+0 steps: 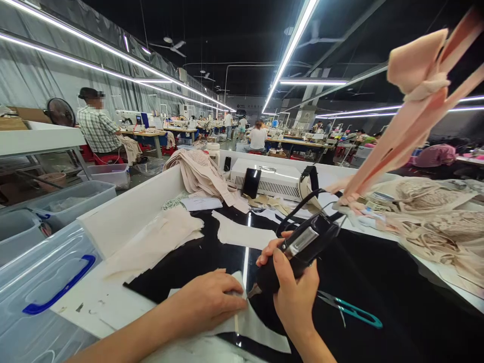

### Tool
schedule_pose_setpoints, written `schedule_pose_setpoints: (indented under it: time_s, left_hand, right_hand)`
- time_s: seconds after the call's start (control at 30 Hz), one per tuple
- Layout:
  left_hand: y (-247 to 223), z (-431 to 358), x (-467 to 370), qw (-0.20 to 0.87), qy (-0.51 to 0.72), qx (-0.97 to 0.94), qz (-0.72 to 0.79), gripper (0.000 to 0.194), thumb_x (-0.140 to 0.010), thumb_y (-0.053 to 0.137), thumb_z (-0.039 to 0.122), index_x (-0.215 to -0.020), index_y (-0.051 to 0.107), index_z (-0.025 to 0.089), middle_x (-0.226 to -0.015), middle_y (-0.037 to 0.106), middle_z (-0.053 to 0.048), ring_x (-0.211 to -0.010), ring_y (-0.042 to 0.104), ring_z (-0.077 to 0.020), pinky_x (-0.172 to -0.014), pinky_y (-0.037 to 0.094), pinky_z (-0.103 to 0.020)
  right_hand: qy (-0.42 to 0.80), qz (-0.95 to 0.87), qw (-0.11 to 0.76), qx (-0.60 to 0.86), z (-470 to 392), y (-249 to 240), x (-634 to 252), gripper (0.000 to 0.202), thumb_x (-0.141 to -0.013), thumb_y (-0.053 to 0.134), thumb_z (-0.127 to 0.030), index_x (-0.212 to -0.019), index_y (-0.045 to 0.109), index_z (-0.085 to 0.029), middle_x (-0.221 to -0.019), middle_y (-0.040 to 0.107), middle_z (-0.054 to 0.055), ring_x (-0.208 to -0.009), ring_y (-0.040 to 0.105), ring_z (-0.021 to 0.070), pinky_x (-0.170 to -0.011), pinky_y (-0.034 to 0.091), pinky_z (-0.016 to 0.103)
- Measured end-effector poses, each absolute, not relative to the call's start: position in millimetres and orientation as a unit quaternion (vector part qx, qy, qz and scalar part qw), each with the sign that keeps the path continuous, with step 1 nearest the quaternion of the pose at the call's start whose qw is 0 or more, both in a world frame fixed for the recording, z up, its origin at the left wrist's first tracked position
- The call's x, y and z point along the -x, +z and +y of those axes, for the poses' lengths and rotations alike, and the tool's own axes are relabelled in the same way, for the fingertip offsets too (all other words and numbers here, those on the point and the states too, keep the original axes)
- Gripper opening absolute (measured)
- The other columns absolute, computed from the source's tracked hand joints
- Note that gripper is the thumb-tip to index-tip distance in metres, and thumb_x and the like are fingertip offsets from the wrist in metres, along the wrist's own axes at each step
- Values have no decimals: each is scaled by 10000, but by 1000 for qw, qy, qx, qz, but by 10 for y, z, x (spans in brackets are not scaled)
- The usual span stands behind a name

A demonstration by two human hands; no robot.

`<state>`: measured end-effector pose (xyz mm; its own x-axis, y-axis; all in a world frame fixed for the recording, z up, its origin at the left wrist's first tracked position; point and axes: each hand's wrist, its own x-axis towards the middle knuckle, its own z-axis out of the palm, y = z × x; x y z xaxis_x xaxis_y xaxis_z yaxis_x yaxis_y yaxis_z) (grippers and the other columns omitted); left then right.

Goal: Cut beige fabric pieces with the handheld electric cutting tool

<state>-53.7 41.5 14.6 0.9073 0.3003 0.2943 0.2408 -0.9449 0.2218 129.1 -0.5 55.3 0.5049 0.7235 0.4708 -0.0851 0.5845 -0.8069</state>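
Left hand [212, 297]: lying on cloth [260, 327], fingers extended. Right hand [297, 292]: gripping tool [302, 243] over mat [378, 267], fingers wrapping it. Mat: giving room right, past snips [340, 303]. Tool: long axis running far-right to near-left, tip pointing at cloth edge.

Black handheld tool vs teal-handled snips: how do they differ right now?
Pose: the black tool is held up in the right hand; the teal snips lie on the black surface.
Build: the black tool has a bulky body; the teal snips have a slim handle.
Shared: both show silvery parts.
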Motion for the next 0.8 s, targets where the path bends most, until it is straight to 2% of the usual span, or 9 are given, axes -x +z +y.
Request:
schedule_pose_setpoints:
  time_s: [0.33,0.57,0.67,0.73,0.8]
  left_hand:
    - [194,380,554,91,147,-974,145,209,-1012,614,163,-1167,696,277,-1257,672,-48,-1115,692,-206,-1143,442,-464]
    - [221,398,569,86,155,-974,140,212,-1013,617,152,-1162,695,281,-1236,683,-35,-1102,697,-184,-1153,435,-442]
    - [212,397,557,69,169,-975,130,164,-1019,605,152,-1125,688,246,-1192,691,-41,-1102,688,-190,-1175,407,-458]
    - [209,367,526,62,194,-971,122,142,-1030,578,154,-1114,678,208,-1175,691,-62,-1103,675,-202,-1155,430,-435]
    - [215,309,473,75,214,-966,124,152,-1035,550,141,-1118,670,185,-1153,689,-74,-1062,666,-201,-1048,510,-351]
  right_hand:
    - [262,-417,781,384,-97,545,-1334,341,-883,751,-353,-1141,546,-266,-786,655,-46,-605,628,140,-640,547,331]
    - [255,-420,778,392,-130,578,-1327,297,-899,737,-365,-1118,561,-268,-779,653,-46,-610,625,140,-639,548,327]
    - [251,-404,785,397,-214,636,-1383,318,-885,755,-371,-1122,567,-272,-794,652,-41,-610,627,140,-645,555,337]
    - [247,-399,787,400,-300,656,-1435,332,-872,770,-375,-1119,572,-275,-791,653,-37,-610,630,146,-631,559,339]
    - [245,-395,786,408,-393,654,-1488,344,-862,782,-379,-1119,576,-278,-784,657,-33,-618,634,154,-623,565,340]
